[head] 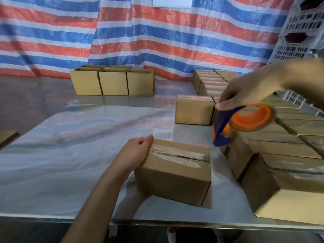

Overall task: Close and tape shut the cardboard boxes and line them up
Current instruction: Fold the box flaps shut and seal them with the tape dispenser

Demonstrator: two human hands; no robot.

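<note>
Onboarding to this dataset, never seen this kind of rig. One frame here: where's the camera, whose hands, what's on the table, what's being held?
There is no machine here. A person works with two bare hands, and the single picture comes from a wide-angle camera worn on their head, looking forward and down.

The left hand grips the left end of the near box, which sits closed on the shiny table. Clear tape runs along its top seam.

The right hand, blurred, holds an orange and blue tape dispenser in the air, off the near box.

Rows of taped boxes fill the right side, and a lone box stands just left of them. Open boxes stand at the back, before a striped tarp.
</note>
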